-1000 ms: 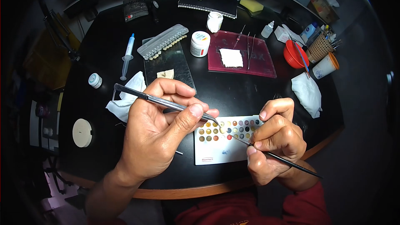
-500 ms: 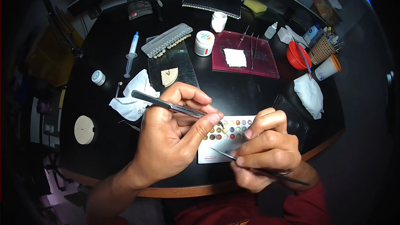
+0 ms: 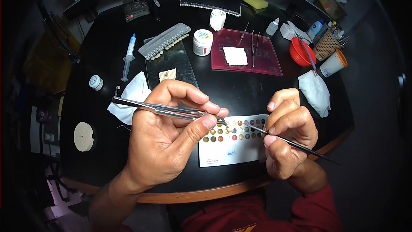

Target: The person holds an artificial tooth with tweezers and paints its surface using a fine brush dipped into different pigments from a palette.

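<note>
My left hand [image 3: 171,133] is closed around metal tweezers [image 3: 161,109], whose bent tip points right. A small tooth-coloured piece, probably a dental crown [image 3: 229,126], is at that tip, over the colour wells. In my right hand [image 3: 292,135] is a thin dark-handled brush [image 3: 300,147], pinched between thumb and fingers. Its fine tip points left, a short way from the crown. Beneath both hands lies a white paint palette [image 3: 231,152] with rows of coloured wells and a blue smear; my right hand covers its right end.
Tissue [image 3: 133,92], a syringe [image 3: 128,58], a shade guide [image 3: 165,42] and a glass slab [image 3: 182,66] lie left. White jars [image 3: 202,43] stand behind, beside a dark red tray [image 3: 268,60]. A red bowl [image 3: 302,52], cup [image 3: 334,63] and wrapped tissue [image 3: 314,92] stand right.
My right hand has turned and moved up and right, bringing the brush tip up from the palette's lower part towards the crown. The tweezers in my left hand have rotated slightly. The view has shifted a little.
</note>
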The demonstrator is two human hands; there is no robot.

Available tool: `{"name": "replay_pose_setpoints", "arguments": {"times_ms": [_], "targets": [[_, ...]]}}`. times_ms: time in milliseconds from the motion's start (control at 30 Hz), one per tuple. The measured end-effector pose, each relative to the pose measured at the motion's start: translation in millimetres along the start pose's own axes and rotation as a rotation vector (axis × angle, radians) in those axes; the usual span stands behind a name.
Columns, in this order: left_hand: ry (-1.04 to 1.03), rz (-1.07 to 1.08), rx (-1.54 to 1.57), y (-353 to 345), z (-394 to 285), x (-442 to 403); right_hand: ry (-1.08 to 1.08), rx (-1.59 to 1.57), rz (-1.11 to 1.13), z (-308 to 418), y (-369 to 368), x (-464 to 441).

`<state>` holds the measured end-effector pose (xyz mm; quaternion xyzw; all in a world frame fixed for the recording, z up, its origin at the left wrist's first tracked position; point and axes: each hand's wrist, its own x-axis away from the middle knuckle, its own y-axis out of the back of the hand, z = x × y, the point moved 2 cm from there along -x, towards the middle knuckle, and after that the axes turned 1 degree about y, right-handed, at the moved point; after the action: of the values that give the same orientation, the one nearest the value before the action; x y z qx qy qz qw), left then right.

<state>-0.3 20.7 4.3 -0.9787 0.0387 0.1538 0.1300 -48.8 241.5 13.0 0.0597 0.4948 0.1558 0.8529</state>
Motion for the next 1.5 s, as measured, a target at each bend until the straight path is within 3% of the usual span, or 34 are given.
{"name": "replay_pose_setpoints", "arguments": {"times_ms": [167,267,400,600,1500], "targets": [[-0.005,0.034,-0.054,3.1,3.5,-1.6,0.013,0.007,-0.035,-1.1,17.6,-3.3],[-0.004,0.020,-0.044,2.3,9.3,-0.9,-0.297,-0.107,-0.198,22.3,30.8,5.3],[-0.002,0.002,-0.140,0.3,8.5,0.7,-0.601,-0.108,-0.228,29.0,45.3,65.5],[0.019,-0.020,-0.201,-7.4,6.5,5.3,-0.741,0.027,-0.184,36.4,45.4,88.7],[0.060,-0.064,-0.189,-8.2,7.8,5.9,-0.776,0.119,-0.163,33.4,38.4,86.2]]}}
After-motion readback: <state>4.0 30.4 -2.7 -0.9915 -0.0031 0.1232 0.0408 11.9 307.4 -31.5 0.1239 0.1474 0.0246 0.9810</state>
